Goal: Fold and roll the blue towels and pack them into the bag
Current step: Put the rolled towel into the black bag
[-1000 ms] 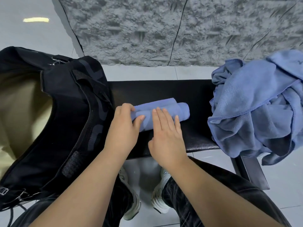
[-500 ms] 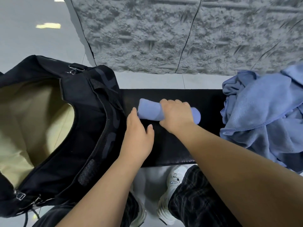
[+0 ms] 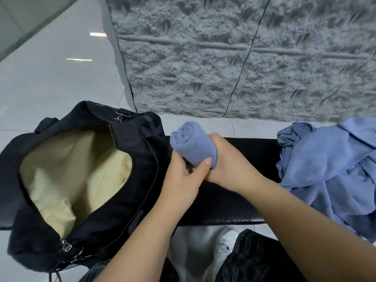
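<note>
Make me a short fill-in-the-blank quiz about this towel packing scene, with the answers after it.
1. Both hands hold a rolled towel of ____ colour.
2. The bag has a lining coloured ____.
3. The zip opening of the bag is ____.
4. The loose towels lie to the ____ of the hands.

Answers: blue; cream; open; right

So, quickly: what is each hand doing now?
Left hand: closed on the rolled blue towel.
Right hand: closed on the same towel.
</note>
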A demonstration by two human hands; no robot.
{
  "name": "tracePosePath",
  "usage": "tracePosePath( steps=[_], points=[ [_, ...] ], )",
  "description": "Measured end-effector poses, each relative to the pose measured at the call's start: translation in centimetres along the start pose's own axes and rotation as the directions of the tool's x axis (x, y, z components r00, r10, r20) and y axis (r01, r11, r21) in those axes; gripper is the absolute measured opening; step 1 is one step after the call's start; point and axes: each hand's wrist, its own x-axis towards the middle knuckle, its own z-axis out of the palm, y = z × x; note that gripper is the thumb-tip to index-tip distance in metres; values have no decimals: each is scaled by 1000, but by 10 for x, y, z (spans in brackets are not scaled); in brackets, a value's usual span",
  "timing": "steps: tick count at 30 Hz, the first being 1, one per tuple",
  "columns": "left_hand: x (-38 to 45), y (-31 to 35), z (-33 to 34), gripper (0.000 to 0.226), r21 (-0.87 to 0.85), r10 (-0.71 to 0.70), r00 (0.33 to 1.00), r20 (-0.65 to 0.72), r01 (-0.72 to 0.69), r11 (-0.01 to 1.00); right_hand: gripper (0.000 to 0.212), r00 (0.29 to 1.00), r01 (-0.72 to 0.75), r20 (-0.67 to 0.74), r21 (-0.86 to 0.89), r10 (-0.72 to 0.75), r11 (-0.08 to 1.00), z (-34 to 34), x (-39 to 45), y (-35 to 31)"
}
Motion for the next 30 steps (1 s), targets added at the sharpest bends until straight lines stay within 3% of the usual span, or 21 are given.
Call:
tracePosePath(
  steps=[3,8,10,13,16,18,20,22,25,28,30],
  points=[
    [-3,20,-18,53,-72,52,998,23,-50,996,38,997,-5,73,54,2,999,-15,2,-32],
    [-2,46,-51,47,-64,114,992,63,-109,992,79,988,8,148,188,-37,982,-11,15,-63],
    [-3,59,-69,42,-2,144,986,87,-144,990,65,985,61,145,220,-95,974,-5,20,-81],
    [-4,79,-95,27,130,176,979,107,-189,973,20,983,125,97,272,-156,954,1,26,-111],
    [1,95,-123,10,340,222,970,97,-241,909,21,984,173,-12,315,-178,933,8,36,-134],
    [7,98,-145,19,520,301,954,1,-258,815,14,982,162,-157,403,-106,901,11,47,-148],
    [15,100,-169,19,671,369,927,-70,-230,705,12,973,139,-232,594,3,792,15,59,-165],
    [25,94,-189,17,820,354,934,-48,-166,547,17,981,98,-185,718,52,689,27,68,-177],
    [41,83,-213,22,963,258,965,51,-116,245,66,983,-27,-97,759,154,650,58,74,-194],
    [50,79,-227,34,985,129,976,173,-171,-24,49,971,-127,-43,742,236,659,82,73,-194],
    [54,79,-233,37,973,27,979,201,-196,-126,43,963,-205,22,710,270,674,91,68,-190]
  ],
)
